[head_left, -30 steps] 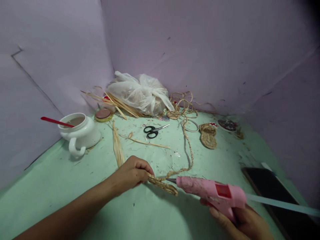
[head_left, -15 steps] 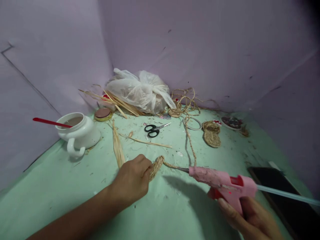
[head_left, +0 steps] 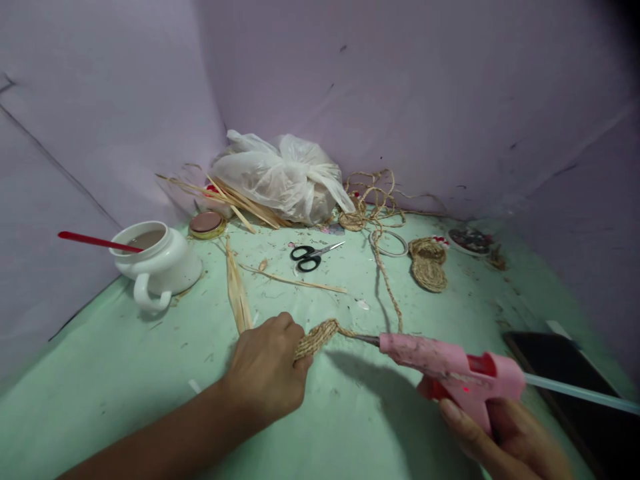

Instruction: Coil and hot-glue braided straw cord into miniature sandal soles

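My left hand (head_left: pixel 270 367) is closed on a coiled piece of braided straw rope (head_left: pixel 320 335), gripping its left end between thumb and fingers. From the coil's right end a loose strand of rope (head_left: pixel 385 273) runs behind the nozzle and up to a tangle at the back. My right hand (head_left: pixel 500 433) wraps the handle of a pink glue gun (head_left: pixel 440 360), fingers at its red trigger. The metal nozzle points left at the strand beside the coil; I cannot tell whether it touches. A pale glue stick (head_left: pixel 580 392) sticks out of the gun's rear.
Black-handled scissors (head_left: pixel 313 255) lie mid-table. At left stands a white pot (head_left: pixel 170 267) with a red stick. Behind are a tied plastic bag (head_left: pixel 285 177), straw strips (head_left: pixel 237 287) and a rope tangle (head_left: pixel 375 193). Finished-looking coils (head_left: pixel 429 267) and a dark phone-like slab (head_left: pixel 565 387) lie right.
My left hand has turned the coil slightly, so more of its braided side shows. The glue gun has shifted a little to the right, and the view has moved slightly.
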A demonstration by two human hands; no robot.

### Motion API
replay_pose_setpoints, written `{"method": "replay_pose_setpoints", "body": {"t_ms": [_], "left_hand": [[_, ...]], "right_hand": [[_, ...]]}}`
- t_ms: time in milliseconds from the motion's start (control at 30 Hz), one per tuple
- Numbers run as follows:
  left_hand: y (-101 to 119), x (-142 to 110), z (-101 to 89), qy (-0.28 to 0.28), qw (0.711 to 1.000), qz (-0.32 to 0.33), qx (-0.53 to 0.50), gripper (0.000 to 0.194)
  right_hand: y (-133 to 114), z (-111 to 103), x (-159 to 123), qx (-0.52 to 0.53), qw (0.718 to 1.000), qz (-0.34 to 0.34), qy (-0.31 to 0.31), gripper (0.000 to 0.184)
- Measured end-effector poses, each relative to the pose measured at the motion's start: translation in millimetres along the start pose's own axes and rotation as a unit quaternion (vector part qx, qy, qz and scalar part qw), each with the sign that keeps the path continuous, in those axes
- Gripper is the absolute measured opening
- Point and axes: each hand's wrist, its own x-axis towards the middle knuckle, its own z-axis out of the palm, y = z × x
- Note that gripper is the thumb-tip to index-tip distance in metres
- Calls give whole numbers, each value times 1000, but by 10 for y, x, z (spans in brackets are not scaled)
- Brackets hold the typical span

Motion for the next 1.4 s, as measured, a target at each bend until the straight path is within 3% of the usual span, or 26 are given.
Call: {"method": "replay_pose_setpoints", "body": {"t_ms": [200,333,433,533,700,833,1000,1200,1400], "left_hand": [[-39,-32,50,62,976,188,84,13],[-120,11,0,77,925,357,103,23],[-152,30,-10,92,900,415,90,25],[-162,38,19,134,889,432,75,24],[-159,56,77,179,876,442,75,24],[-155,62,110,220,864,448,68,26],[-150,62,124,238,862,441,78,27],[-146,66,129,253,856,444,80,26],[-141,55,118,254,855,444,86,26]], "right_hand": [[31,-16,-32,-24,1000,-9,-12,27],[-34,-42,-61,-23,999,-17,-21,27],[-47,-126,-86,-39,998,7,-49,27],[22,-228,-116,-61,995,35,-74,29],[90,-297,-144,-66,995,45,-60,31],[-40,-196,-182,-49,997,32,-52,30],[-146,-45,-235,-77,996,24,24,29],[-9,-78,-187,-126,991,3,-53,31],[17,-89,-187,-140,988,-5,-61,32]]}}
